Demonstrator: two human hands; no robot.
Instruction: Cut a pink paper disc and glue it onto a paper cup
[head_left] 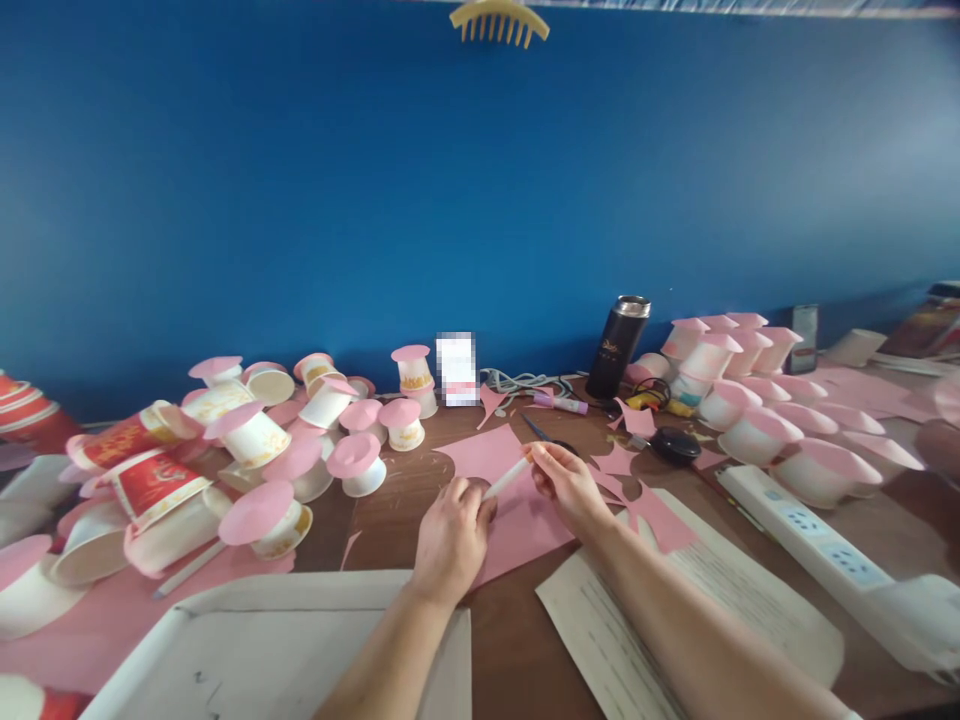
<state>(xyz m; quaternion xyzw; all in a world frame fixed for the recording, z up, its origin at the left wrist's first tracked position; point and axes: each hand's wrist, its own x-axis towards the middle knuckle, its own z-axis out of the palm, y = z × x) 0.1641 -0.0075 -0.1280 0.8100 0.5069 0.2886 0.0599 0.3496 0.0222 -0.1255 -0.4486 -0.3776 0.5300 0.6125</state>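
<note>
A slim white pen-like stick [507, 478] spans the gap between my two hands, low over a pink paper sheet [525, 540]. My left hand [454, 535] is closed at its lower end, with fingers curled. At the upper end, my right hand [566, 485] pinches it between thumb and fingertips. Whether the stick is a pen or a rolled paper I cannot tell. The sheet has curved cut edges. Dark scissors [559, 445] lie just behind my right hand, partly hidden. Pink paper scraps [664, 515] lie to the right of my right hand.
Paper cups with pink paper discs [259, 515] crowd the left; more cups [757, 430] fill the right. A phone [457, 370] and black flask [619, 345] stand near the blue wall. A power strip [810, 530], printed sheet [742, 580] and white tray [300, 590] lie nearer.
</note>
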